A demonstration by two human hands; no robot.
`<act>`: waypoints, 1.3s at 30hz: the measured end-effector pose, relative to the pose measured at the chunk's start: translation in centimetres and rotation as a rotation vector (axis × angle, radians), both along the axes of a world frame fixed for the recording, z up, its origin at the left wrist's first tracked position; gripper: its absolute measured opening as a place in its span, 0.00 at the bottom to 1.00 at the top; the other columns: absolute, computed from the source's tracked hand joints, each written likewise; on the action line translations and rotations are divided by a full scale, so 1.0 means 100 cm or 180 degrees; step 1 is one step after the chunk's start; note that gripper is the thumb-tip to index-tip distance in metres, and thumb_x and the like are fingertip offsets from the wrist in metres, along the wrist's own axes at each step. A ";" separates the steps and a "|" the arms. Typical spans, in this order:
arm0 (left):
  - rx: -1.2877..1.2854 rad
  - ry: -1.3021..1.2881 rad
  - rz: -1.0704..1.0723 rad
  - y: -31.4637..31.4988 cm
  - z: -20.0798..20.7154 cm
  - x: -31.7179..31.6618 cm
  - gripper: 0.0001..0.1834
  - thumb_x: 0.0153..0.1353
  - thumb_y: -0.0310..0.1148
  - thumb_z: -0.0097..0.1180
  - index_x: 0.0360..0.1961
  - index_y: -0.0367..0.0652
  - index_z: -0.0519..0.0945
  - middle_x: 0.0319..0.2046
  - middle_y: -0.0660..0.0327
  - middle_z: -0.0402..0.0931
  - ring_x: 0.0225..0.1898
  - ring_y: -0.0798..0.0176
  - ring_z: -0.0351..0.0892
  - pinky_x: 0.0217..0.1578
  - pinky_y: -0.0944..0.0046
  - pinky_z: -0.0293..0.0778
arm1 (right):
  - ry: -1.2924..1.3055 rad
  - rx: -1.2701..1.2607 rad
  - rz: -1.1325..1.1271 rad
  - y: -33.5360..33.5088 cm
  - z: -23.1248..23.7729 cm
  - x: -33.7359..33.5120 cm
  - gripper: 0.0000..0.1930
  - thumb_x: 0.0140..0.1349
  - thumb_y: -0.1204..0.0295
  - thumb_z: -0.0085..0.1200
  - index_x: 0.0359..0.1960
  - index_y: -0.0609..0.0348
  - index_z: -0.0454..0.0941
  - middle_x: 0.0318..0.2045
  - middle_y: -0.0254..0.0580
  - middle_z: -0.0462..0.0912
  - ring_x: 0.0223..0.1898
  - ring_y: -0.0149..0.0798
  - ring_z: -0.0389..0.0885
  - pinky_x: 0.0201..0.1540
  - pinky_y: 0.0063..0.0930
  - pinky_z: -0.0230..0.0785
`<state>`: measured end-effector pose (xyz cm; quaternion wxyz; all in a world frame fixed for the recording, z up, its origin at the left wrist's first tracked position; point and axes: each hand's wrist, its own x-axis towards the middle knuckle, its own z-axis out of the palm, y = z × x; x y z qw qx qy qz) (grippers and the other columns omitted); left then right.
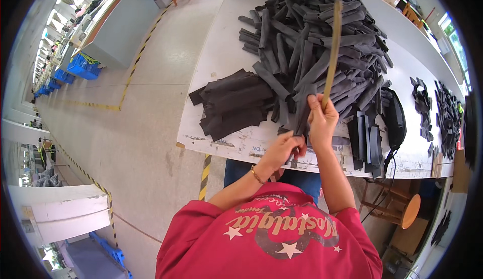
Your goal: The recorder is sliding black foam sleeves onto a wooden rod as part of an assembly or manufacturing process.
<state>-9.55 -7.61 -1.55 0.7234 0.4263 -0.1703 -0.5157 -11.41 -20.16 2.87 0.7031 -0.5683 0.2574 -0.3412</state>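
Right hand (323,120) grips one tan stick (335,42) by its near end, with one dark strip (303,110) running just left of it! Left hand (288,150) curls by the strip's near end, probably steadying it; whether it's shut, I can't tell. They're working over the surface (214,62), presumably close in for easy reach. Beyond, one huge heap (282,52), too tangled to count. Left, one flat stack (234,103), perhaps kept apart for order. Right, one small bundle (359,140), one black curved piece (398,123), then two piles (422,108) farther right.
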 end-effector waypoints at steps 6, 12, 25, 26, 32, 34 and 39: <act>0.0186 0.0033 -0.0026 0.011 0.005 -0.011 0.12 0.63 0.34 0.42 0.24 0.41 0.70 0.18 0.61 0.71 0.19 0.73 0.67 0.20 0.73 0.63 | -0.0408 -0.1787 -0.1336 -0.047 0.030 0.042 0.08 0.62 0.69 0.56 0.31 0.61 0.77 0.19 0.23 0.69 0.19 0.17 0.62 0.21 0.14 0.52; 0.0593 -0.2270 0.1441 0.017 -0.018 0.032 0.07 0.59 0.28 0.48 0.25 0.38 0.73 0.23 0.59 0.74 0.24 0.66 0.74 0.26 0.67 0.68 | -0.1017 -0.1400 -0.0964 -0.170 0.127 0.068 0.19 0.62 0.60 0.55 0.41 0.68 0.76 0.13 0.25 0.63 0.14 0.20 0.60 0.16 0.17 0.50; 0.1330 -0.4223 0.1653 0.021 -0.031 0.152 0.06 0.44 0.26 0.64 0.24 0.39 0.79 0.29 0.61 0.77 0.33 0.58 0.74 0.37 0.63 0.70 | 0.1110 -0.3296 0.0502 -0.110 0.004 -0.063 0.11 0.66 0.75 0.44 0.49 0.58 0.73 0.28 0.37 0.75 0.25 0.32 0.70 0.31 0.23 0.64; 0.1335 -0.4228 0.1647 0.025 -0.026 0.155 0.06 0.44 0.26 0.64 0.24 0.39 0.79 0.29 0.61 0.77 0.33 0.58 0.74 0.37 0.63 0.70 | 0.1422 -0.3456 0.1027 -0.107 0.009 -0.072 0.11 0.64 0.77 0.46 0.48 0.58 0.73 0.31 0.42 0.78 0.27 0.38 0.74 0.34 0.27 0.67; 0.1392 -0.2797 0.1075 0.041 0.003 0.153 0.07 0.44 0.24 0.66 0.24 0.37 0.79 0.28 0.61 0.76 0.30 0.65 0.74 0.35 0.66 0.71 | 0.1719 -0.4081 0.1426 -0.101 0.026 -0.084 0.12 0.59 0.74 0.51 0.45 0.54 0.74 0.26 0.45 0.76 0.29 0.49 0.76 0.32 0.40 0.67; 0.1365 -0.2776 0.1055 0.043 0.009 0.148 0.06 0.44 0.25 0.65 0.24 0.37 0.79 0.28 0.61 0.76 0.31 0.64 0.74 0.36 0.66 0.71 | 0.1776 -0.4175 0.1451 -0.101 0.025 -0.082 0.12 0.59 0.74 0.52 0.45 0.53 0.74 0.26 0.44 0.76 0.29 0.48 0.77 0.31 0.40 0.67; 0.0633 -0.4031 0.0993 0.029 0.032 0.120 0.06 0.43 0.27 0.64 0.24 0.39 0.80 0.27 0.59 0.78 0.36 0.57 0.75 0.41 0.61 0.70 | 0.1582 -0.3919 0.1684 -0.075 0.012 -0.067 0.17 0.57 0.76 0.53 0.49 0.50 0.74 0.26 0.46 0.80 0.27 0.48 0.79 0.30 0.38 0.70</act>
